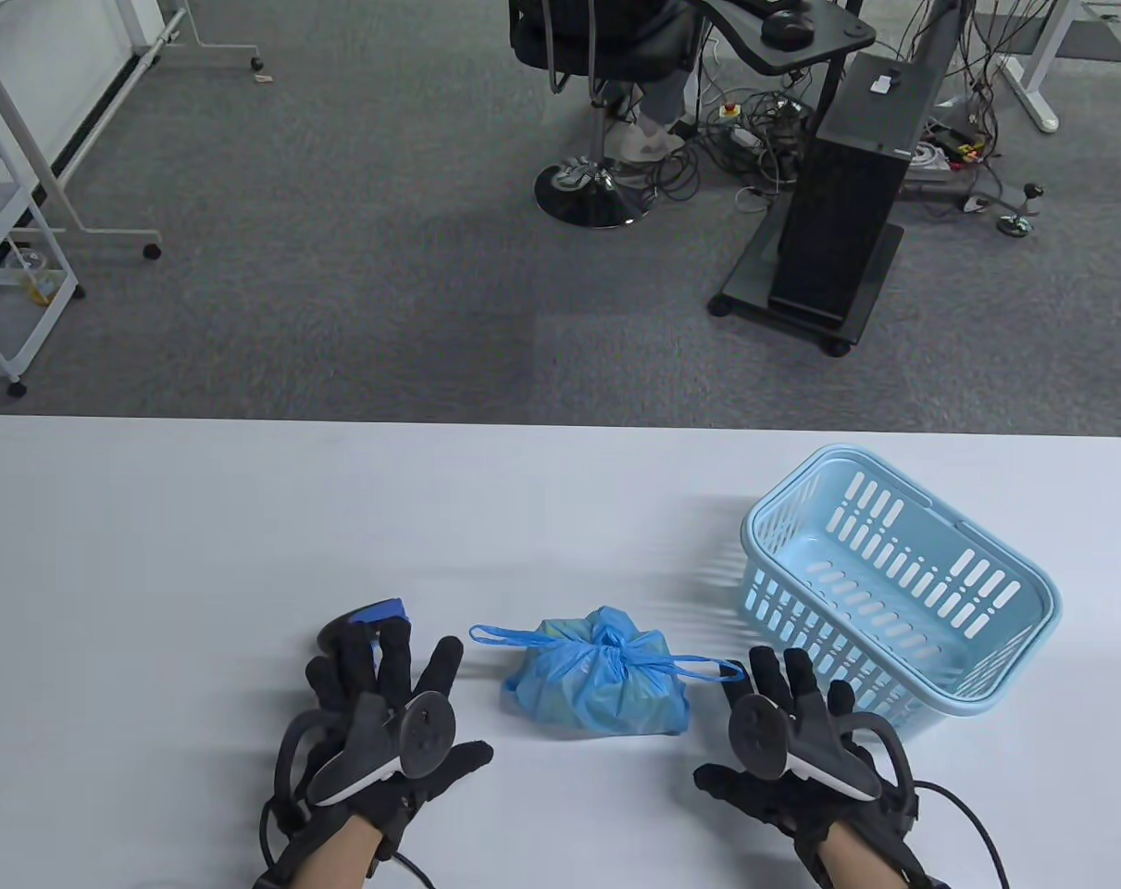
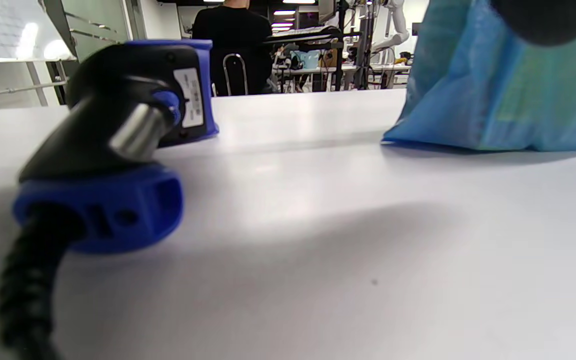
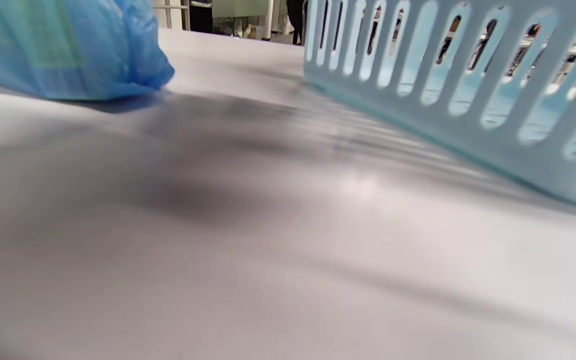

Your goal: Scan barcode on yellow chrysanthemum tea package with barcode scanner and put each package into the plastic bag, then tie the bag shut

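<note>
A blue plastic bag (image 1: 599, 682) lies on the white table (image 1: 245, 519) between my hands, its handles knotted on top. Yellowish packages show faintly through it in the wrist views, bag (image 2: 508, 85) (image 3: 63, 50). The black and blue barcode scanner (image 1: 367, 622) lies on the table under the fingertips of my left hand (image 1: 389, 704); it fills the left of the left wrist view, scanner (image 2: 118, 145). My left hand rests flat with fingers spread. My right hand (image 1: 791, 722) lies flat right of the bag, fingers straight, holding nothing.
A light blue slotted basket (image 1: 898, 579) stands at the right of the table, close beside my right hand; basket (image 3: 458, 85) holds nothing that I can see. Beyond the far table edge are carpet, a chair and a computer stand.
</note>
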{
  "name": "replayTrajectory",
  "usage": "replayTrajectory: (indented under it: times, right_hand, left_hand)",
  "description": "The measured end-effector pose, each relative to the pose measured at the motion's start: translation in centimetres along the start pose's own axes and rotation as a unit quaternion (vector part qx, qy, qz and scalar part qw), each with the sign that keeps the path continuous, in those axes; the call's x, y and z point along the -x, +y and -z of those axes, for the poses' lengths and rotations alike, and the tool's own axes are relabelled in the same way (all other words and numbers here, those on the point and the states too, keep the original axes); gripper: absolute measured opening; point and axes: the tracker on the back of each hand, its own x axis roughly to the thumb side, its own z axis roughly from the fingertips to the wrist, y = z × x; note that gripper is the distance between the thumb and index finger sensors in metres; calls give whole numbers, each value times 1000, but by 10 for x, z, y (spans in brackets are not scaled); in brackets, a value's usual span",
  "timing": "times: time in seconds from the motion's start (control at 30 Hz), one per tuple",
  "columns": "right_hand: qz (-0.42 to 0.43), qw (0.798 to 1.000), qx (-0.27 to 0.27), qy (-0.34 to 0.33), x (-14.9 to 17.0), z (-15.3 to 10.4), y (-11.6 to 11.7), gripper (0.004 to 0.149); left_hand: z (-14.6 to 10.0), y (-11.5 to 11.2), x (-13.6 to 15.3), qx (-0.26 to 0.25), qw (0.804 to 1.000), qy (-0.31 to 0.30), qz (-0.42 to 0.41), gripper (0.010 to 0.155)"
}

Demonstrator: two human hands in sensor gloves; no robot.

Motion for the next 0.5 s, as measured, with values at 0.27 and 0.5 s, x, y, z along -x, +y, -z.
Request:
replayTrajectory:
  times: [0.27, 0.5]
  right_hand:
    - [21, 999, 29, 5, 1, -4, -9, 110]
    - [26, 999, 35, 5, 1, -7, -13, 111]
  left_hand:
    - [-2, 0, -4, 5, 1000, -4, 0, 103]
    - [-3, 4, -14, -10, 1000, -17, 13, 102]
